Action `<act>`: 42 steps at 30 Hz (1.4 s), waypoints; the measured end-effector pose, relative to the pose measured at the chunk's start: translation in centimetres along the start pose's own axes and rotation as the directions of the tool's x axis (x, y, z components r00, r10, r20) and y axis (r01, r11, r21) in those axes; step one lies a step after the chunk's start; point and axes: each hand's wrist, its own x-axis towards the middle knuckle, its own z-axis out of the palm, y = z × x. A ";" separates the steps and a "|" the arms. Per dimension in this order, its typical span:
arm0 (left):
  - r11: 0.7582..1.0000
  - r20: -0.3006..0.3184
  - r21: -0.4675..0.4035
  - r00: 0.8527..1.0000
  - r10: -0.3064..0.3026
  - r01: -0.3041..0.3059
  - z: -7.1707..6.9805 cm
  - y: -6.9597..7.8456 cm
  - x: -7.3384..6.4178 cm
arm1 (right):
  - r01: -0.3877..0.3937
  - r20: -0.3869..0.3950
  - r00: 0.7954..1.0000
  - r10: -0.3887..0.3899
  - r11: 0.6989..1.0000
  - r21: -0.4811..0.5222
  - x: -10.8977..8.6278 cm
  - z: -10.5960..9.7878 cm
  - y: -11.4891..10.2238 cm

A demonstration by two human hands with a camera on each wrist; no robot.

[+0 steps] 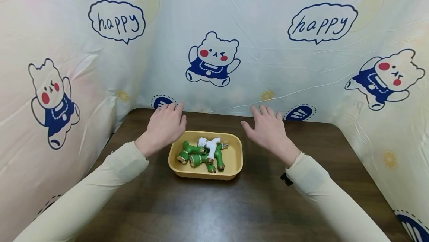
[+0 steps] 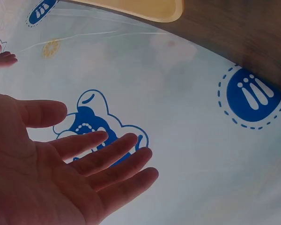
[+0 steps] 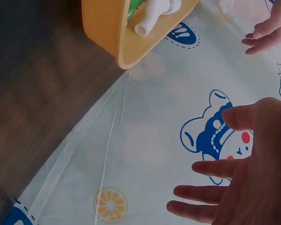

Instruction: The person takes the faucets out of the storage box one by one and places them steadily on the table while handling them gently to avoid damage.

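My left hand (image 1: pixel 166 123) hovers at the back left of a yellow plastic tub (image 1: pixel 236 160), fingers spread and holding nothing. On the other side my right hand (image 1: pixel 268 128) is raised beyond the tub's back right corner, its fingers also apart and nothing in them. Inside the tub lie several green taps (image 1: pixel 219 158) with brass-coloured ends, heaped together. A white tap (image 1: pixel 212 147) rests on top of them. In the left wrist view the palm (image 2: pixel 51 164) faces the camera with its fingers extended. The right wrist view shows straight, separated fingers (image 3: pixel 196 193) too.
The tub stands on a dark brown wooden table (image 1: pixel 207 204). A pale printed cloth (image 1: pixel 261 63) with cartoon bears hangs behind the table and along both sides. A small black object (image 1: pixel 286 179) shows at the right sleeve's cuff.
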 end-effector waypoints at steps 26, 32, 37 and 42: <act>1.000 0.072 -0.012 0.997 -0.018 0.019 1.4 -1.7 -1.8 | 0.034 0.023 0.999 -0.033 0.999 -0.027 -0.3 1.1 -1.7; 0.999 0.097 -0.020 0.995 -0.024 0.026 2.0 -2.1 -2.1 | 0.039 0.025 0.999 -0.038 0.998 -0.040 -0.4 1.4 -1.9; 0.999 0.111 -0.018 0.993 -0.026 0.028 2.3 -2.4 -2.4 | 0.051 0.017 0.999 -0.050 0.997 -0.054 -0.4 1.6 -2.0; 0.999 0.138 -0.025 0.990 -0.031 0.035 2.8 -2.7 -2.6 | 0.055 0.016 0.998 -0.054 0.997 -0.051 -0.5 2.0 -2.1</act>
